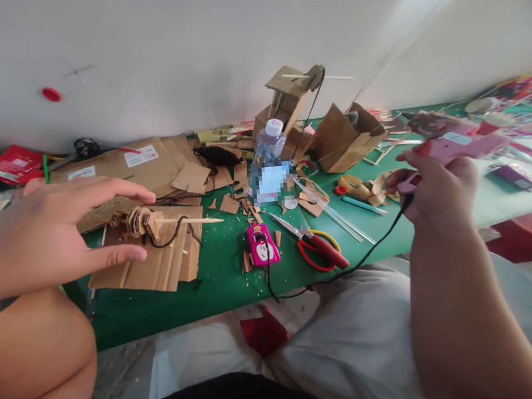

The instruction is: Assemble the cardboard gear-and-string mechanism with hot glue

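Here, the green tabletop (227, 287) carries a cardboard sheet (147, 172) at back left. The left hand (64, 232) has thumb and fingers apart; the right hand (439, 187) is wrapped around a pink tool (443, 148) at right. Scissors (329, 250) lie just right of a magenta box (256, 253). Smallest, a cardboard wheel (137, 222) shows between left thumb and fingers.

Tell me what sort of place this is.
Probably a craft or model-making workspace: a green tabletop strewn with cut cardboard, scissors lying among the scraps, and what looks like a pink glue gun in the right hand. Whether classroom or workshop, I can't tell.
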### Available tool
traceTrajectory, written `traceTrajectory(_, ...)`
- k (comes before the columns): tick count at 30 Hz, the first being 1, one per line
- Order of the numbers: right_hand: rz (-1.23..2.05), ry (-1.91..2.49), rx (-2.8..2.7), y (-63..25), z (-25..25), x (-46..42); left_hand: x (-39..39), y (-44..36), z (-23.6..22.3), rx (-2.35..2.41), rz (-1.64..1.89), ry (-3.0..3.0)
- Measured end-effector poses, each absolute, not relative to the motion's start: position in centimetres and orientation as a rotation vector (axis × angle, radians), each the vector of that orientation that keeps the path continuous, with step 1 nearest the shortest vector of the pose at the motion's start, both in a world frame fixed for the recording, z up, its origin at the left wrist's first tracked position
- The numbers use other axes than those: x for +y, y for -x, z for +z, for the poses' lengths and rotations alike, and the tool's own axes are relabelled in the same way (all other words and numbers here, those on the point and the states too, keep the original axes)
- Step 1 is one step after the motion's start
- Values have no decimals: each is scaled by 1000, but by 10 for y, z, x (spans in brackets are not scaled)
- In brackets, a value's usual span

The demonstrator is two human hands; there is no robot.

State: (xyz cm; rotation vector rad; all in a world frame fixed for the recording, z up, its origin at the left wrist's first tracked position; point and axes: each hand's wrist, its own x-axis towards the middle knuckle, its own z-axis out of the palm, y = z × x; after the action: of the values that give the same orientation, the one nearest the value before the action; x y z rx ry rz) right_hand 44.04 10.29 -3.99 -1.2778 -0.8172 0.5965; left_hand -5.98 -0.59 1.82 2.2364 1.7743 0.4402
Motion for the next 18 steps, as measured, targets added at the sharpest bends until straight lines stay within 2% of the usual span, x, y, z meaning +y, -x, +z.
traceTrajectory(3, 585, 1247, -842, -449, -45, 103, -12, 59, 13, 1718, 345, -2519)
traceTrajectory(11, 572, 1212, -901, -462, -51, 101, -17, 4, 15, 1606, 645, -2746)
traceTrajectory(18, 576, 1202, -909, -472, -54, 97, -9, -23, 3, 1703, 242, -2818)
